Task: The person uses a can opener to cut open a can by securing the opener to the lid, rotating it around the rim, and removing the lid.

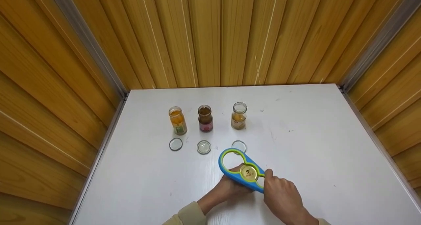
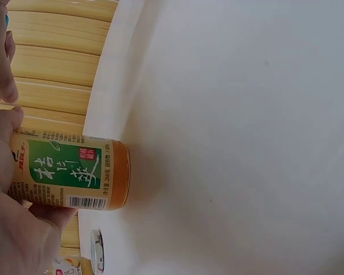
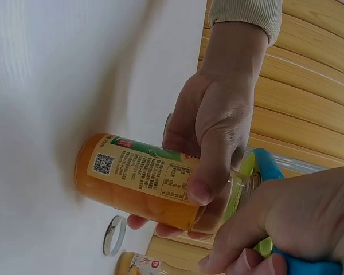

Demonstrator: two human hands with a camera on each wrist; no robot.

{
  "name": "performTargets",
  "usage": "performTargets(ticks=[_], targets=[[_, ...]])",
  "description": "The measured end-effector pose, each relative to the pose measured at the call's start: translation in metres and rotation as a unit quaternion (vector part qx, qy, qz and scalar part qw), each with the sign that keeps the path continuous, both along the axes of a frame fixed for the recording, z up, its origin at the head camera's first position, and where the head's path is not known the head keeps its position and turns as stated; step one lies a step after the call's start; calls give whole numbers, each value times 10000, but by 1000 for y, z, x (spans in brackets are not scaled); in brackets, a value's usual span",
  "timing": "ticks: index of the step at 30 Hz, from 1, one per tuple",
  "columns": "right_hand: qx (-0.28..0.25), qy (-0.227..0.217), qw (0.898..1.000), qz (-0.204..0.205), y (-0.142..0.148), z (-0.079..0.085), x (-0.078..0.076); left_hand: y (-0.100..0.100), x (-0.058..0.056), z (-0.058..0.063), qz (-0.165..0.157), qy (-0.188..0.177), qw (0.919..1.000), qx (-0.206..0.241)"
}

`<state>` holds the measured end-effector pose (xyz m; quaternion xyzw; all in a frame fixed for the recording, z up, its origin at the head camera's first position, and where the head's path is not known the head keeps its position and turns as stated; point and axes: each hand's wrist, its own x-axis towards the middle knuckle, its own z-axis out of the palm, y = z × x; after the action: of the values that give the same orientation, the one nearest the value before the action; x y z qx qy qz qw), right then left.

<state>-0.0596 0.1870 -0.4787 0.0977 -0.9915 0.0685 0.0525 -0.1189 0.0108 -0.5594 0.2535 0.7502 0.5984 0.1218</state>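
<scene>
My left hand [image 1: 232, 188] grips a glass jar of orange fruit [image 2: 74, 169] around its side, the green and cream label facing out in the left wrist view. Over the jar's gold lid [image 1: 249, 173] sits a blue and lime-green multi-ring jar opener [image 1: 221, 162], its middle ring around the lid. The opener's narrow end is in the grip of my right hand [image 1: 283, 196], to the right of the jar. In the right wrist view the jar's neck is partly hidden by the fingers and opener. Whether the jar's base touches the table I cannot tell.
Three lidless jars stand in a row farther back: an orange one [image 1: 178, 122], a dark one [image 1: 205, 122] and a pale amber one [image 1: 238, 120]. Before them lie a left lid [image 1: 176, 144], a middle lid [image 1: 204, 147] and a right lid [image 1: 240, 145]. Wood-patterned walls [image 1: 220, 37] enclose the white table [image 1: 138, 172].
</scene>
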Motion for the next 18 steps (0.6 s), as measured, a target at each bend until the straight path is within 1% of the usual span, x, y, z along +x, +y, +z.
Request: performTargets(ticks=[4,6,9,16,18], targets=[[47,230,9994,266,6,-1,1,4,-3,2,-131,-189,9990,-374],[107,305,9987,389,9,-3,2,4,-4,3,-209,-225,9984,-466],[159,267,9982,521,13,-3,1,3,-4,4,-417,-61,9979,-485],[240,103,9962,826,24,-3,-5,-4,-7,5,-1054,-98,9941,-248],[316,91,9949,951,26,-2,-7,-5,-8,6,-1245,-23,9920,-225]])
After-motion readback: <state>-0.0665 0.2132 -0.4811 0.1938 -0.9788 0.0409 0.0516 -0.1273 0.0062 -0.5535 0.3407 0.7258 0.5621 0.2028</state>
